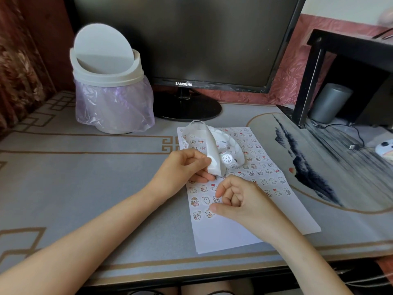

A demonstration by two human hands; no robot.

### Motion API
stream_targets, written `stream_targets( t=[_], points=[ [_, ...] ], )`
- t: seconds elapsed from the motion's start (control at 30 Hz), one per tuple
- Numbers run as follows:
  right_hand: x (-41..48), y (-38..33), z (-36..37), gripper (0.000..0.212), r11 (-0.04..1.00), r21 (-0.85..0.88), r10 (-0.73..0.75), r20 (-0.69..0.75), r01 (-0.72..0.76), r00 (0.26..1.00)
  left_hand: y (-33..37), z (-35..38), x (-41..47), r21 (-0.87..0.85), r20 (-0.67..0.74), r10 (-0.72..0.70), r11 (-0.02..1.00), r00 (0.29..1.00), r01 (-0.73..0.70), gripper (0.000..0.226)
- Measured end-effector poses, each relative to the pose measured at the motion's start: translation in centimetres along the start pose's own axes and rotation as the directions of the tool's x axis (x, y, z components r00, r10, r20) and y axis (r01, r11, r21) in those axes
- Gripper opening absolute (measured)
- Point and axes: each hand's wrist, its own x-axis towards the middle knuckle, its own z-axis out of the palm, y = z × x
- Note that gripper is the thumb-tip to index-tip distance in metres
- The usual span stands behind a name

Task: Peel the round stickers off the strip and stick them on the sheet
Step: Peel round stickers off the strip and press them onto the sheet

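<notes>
1. L hand (185, 169) has the glossy white paper backing strip (212, 150) pinched near its low end: thumb on top, other fingers curled under, fingertips (209, 177) down on the paper. From that pinch the strip loops up and away, then curls back down just past the thumb tip.
2. R hand (242, 201) sits just below the L fingertips, all fingers curled in. Index tip and thumb tip are close w/ a small gap between them. Can't tell if there's a sticker in there or if it's just pressing one down, too small to see tbh.
3. The flat white paper sheet (244, 226) is under both hands on the grey desk mat (85, 177). It's already covered w/ rows of little round cartoon-animal stickers (263, 180) out beyond the knuckles. The bare bit is back toward the R wrist.
4. The next candidate imo is the round cartoon sticker (227, 159) on the strip's curve, just beyond the L thumb.
5. Handling-wise, the strip looks super light and floppy w/ a slick coating, so it'll spring and twist unless it's pinched close to the sticker. The stickers prob are thin and bendy and will fold onto themselves easily. I'd bend the strip back right at the sticker so an edge lifts, then take it by that edge w/ thumb + index nail, not the middle.
6. Also around: a white swing-lid bin w/ purple bag (108, 81) and a black monitor (191, 39), both well beyond the hands.
</notes>
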Motion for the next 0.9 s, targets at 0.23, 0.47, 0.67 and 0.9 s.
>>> stream_targets(
  t=[0.23,0.47,0.67,0.9],
  points=[
    [0.4,-0.8,-0.7,0.011,0.996,0.066,-0.056,-0.084,0.062,0.995,0.5,0.2,-0.2,-0.014,-0.040,0.033,0.999,0.999,-0.034,0.013],
    [1.9,-2.0,-1.8,0.011,0.954,-0.242,-0.254,-0.326,0.179,0.911,0.7,0.0,-0.1,0.021,-0.081,0.095,0.995,0.992,-0.094,0.016],
    [2.5,-1.6,-1.2,0.016,0.956,-0.196,-0.271,-0.310,0.217,0.912,0.8,0.1,-0.2,-0.027,-0.069,0.095,0.995,0.993,-0.097,0.015],
    [2.9,-1.2,-1.2,0.012,0.969,-0.087,-0.246,-0.349,0.231,0.904,0.6,0.2,-0.2,-0.009,-0.014,0.091,0.996,0.996,-0.091,0.019]
  ],
)
